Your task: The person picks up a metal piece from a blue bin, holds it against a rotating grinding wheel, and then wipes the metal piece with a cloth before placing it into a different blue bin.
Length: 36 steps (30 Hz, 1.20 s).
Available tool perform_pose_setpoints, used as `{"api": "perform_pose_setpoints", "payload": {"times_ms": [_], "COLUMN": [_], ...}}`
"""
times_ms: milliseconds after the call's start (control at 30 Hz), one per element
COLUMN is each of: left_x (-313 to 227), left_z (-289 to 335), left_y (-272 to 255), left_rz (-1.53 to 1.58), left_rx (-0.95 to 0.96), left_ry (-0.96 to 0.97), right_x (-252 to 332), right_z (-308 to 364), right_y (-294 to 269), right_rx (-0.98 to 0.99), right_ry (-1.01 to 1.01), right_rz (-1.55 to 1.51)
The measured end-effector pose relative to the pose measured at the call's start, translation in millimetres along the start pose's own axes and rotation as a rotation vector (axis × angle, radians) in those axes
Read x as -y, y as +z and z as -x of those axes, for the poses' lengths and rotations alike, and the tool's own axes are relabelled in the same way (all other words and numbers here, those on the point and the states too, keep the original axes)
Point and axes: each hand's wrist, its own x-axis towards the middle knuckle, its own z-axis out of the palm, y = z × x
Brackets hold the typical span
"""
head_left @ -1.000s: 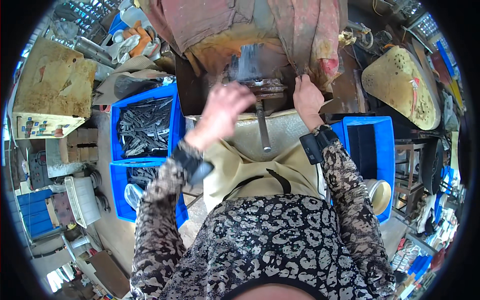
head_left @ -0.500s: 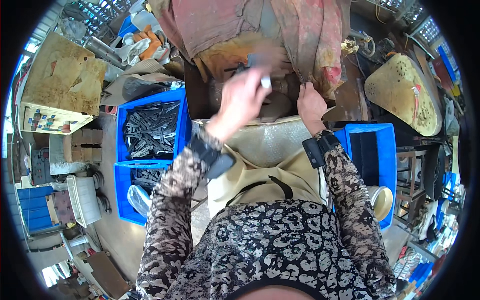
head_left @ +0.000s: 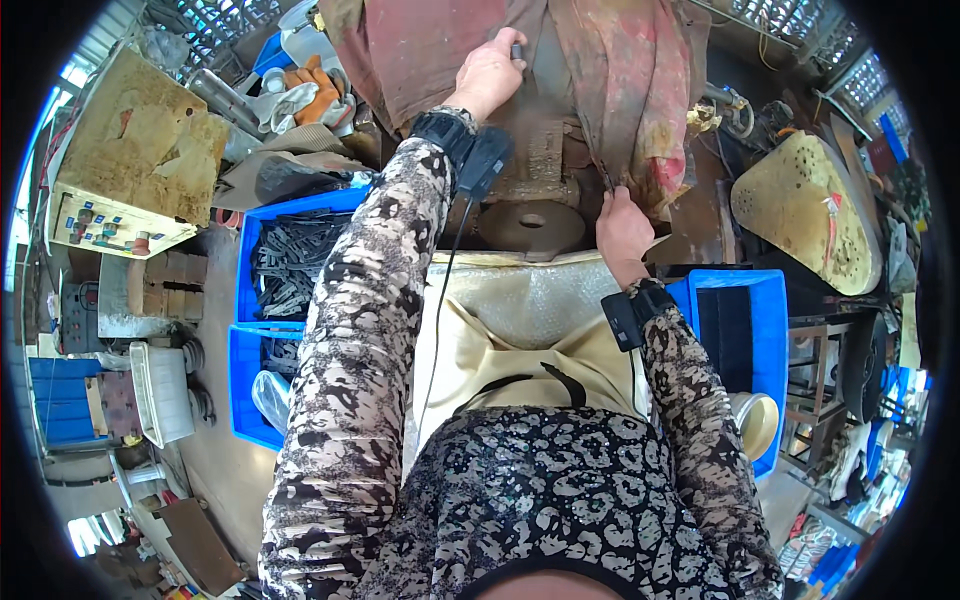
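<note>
Your left arm (head_left: 350, 330) stretches far forward toward the reddish cloth (head_left: 430, 45); your right arm (head_left: 695, 400) bends, nearer your body. Your left hand (head_left: 486, 78) and right hand (head_left: 625, 232) are both gripping. From the right, a thin dark strip (head_left: 606, 178) points lengthwise forward, slightly left, beside the cloth's edge. Above the cloth, 1 dark stub (head_left: 517, 50) shows in the left; its long axis is unclear.

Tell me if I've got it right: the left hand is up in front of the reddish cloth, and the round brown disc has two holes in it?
Not quite: the round brown disc has one hole, as the head view shows. The left hand is up in front of the reddish cloth.
</note>
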Motion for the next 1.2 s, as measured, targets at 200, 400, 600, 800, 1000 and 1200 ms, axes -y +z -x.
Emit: {"api": "perform_pose_setpoints", "payload": {"times_ms": [200,400,600,800,1000,1200], "left_x": [-10,12,140,205,227,235], "left_z": [10,78,264,459,564,563], "left_y": [-13,-40,-120,-197,-176,-124], "left_rz": [-0.104,0.208,0.119,-0.244,-0.3,-0.339], "left_rx": [-0.015,-0.085,0.032,0.007,0.095,0.065], "left_ry": [-0.095,0.114,-0.299,-0.791,-0.993,-1.05], "right_x": [2,-7,-25,-46,-49,-57], "right_z": [4,4,-5,-26,-30,-41], "right_y": [5,27,47,48,44,40], "right_rx": [-0.019,-0.105,-0.091,-0.017,0.01,0.013], "right_ry": [-0.008,-0.118,-0.24,-0.277,-0.3,-0.298], "right_rz": [0.012,0.09,0.123,0.104,0.097,0.107]}}
